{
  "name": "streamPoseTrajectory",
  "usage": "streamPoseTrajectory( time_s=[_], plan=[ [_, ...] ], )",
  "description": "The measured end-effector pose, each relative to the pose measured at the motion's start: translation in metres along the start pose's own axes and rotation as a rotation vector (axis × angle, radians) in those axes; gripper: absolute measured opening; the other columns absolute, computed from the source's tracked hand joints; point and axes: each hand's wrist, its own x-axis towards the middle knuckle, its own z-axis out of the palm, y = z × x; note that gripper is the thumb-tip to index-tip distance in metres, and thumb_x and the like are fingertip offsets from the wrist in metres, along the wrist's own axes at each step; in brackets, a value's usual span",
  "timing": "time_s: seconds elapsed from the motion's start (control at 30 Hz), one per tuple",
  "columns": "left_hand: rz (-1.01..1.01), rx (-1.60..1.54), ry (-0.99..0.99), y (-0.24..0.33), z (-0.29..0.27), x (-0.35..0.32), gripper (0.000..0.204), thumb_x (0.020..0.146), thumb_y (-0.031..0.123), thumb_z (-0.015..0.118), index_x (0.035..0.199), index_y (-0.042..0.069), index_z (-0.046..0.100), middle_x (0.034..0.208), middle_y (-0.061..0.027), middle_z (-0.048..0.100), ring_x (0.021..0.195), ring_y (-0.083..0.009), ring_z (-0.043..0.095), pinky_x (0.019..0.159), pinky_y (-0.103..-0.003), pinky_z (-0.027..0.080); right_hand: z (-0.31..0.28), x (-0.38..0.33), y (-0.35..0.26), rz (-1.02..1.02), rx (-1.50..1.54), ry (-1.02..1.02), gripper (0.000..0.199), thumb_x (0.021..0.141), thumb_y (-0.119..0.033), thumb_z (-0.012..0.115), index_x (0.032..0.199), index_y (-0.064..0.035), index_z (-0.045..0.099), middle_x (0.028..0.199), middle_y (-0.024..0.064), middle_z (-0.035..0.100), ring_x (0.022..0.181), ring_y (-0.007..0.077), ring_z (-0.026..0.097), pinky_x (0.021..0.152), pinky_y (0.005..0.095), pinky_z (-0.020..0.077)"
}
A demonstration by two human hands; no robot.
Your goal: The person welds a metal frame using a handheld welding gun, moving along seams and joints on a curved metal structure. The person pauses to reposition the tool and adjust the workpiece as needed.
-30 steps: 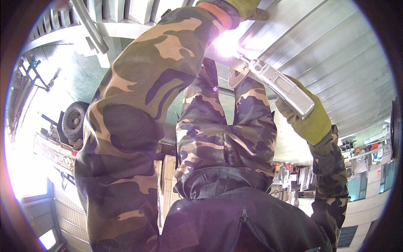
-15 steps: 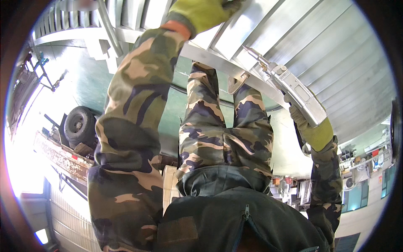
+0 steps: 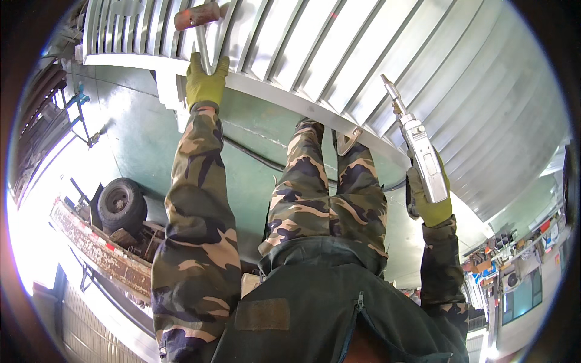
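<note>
My left hand (image 3: 206,85), in a yellow-green glove, is at the edge of a slatted metal panel. Its thumb and fingers are around the handle of a hammer (image 3: 197,16) with a reddish-brown head, whose head lies over the slats. The lower end of the handle is hidden by the glove. On the right, my right hand (image 3: 433,202), gloved alike, is closed around a silver handheld welding gun (image 3: 425,163). The gun's narrow nozzle points up and a little left, above the panel's ribs.
The ribbed metal panel (image 3: 290,91) spans the top, with a curved metal bracket (image 3: 348,142) at its near edge. A dark cable (image 3: 248,154) crosses the green floor. A tyre (image 3: 122,204) sits by a rusty frame at left; cluttered shelves (image 3: 514,254) stand right.
My left hand has moved left along the panel to the hammer handle and closed on it. The welding gun, still in my right hand, now stands more upright. The view has shifted.
</note>
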Motion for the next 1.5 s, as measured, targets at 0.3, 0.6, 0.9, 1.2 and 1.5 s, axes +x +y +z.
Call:
streamPoseTrajectory(
  time_s=[0.3, 0.6, 0.9, 1.2, 1.5],
  plan=[
    [-0.065, 0.059, -0.035, 0.042, 0.009, 0.011, 0.076, 0.08, 0.048, 0.08, 0.142, 0.01, 0.057, 0.141, -0.0194, 0.055, 0.126, -0.0399, 0.059, 0.103, -0.05, 0.05, 0.018, -0.033, -0.019, 0.061, 0.013, 0.14, 0.06, 0.099, -0.014, 0.072, 0.151, -0.0034, 0.046, 0.106, 0.0073, 0.068, 0.088, 0.0148, 0.064, 0.077, 0.0309, 0.0543],
    [-0.088, 0.049, -0.17, 0.024, 0.019, 0.03, 0.064, 0.084, 0.041, 0.076, 0.137, 0.009, 0.062, 0.129, -0.0145, 0.065, 0.116, -0.0352, 0.067, 0.101, -0.048, 0.052, 0.035, -0.052, -0.017, 0.046, 0.048, 0.151, 0.063, 0.095, -0.012, 0.073, 0.151, -0.0047, 0.046, 0.101, 0.0084, 0.066, 0.082, 0.0144, 0.063, 0.07, 0.0306, 0.0537],
    [-0.171, -0.65, -0.183, 0.012, 0.017, 0.015, 0.039, 0.086, 0.024, 0.074, 0.111, -0.006, 0.069, 0.082, -0.0079, 0.068, 0.074, -0.0168, 0.06, 0.071, -0.032, 0.048, 0.025, -0.065, 0.003, 0.136, 0.11, 0.156, 0.055, 0.098, -0.015, 0.07, 0.147, -0.0028, 0.049, 0.1, 0.0076, 0.067, 0.082, 0.0142, 0.064, 0.072, 0.0302, 0.0538],
    [-0.076, -0.809, -0.115, -0.011, 0.065, -0.041, 0.058, 0.091, 0.015, 0.081, 0.14, -0.005, 0.057, 0.108, -0.0077, 0.066, 0.083, -0.0133, 0.059, 0.074, -0.027, 0.051, -0.044, -0.084, 0.082, 0.354, 0.213, 0.109, 0.036, 0.101, -0.031, 0.07, 0.125, -0.0041, 0.067, 0.103, 0.0038, 0.07, 0.09, 0.0147, 0.064, 0.08, 0.0307, 0.0536],
    [-0.043, -0.446, -0.05, -0.032, 0.094, -0.023, 0.057, 0.089, 0.026, 0.081, 0.138, 0.003, 0.063, 0.125, -0.0154, 0.063, 0.114, -0.0304, 0.066, 0.101, -0.039, 0.052, -0.099, 0.069, 0.122, 0.493, 0.513, 0.169, 0.052, 0.106, -0.047, 0.054, 0.136, -0.0052, 0.063, 0.096, 0.0065, 0.073, 0.059, 0.0068, 0.056, 0.052, 0.0238, 0.046]
  ],
)
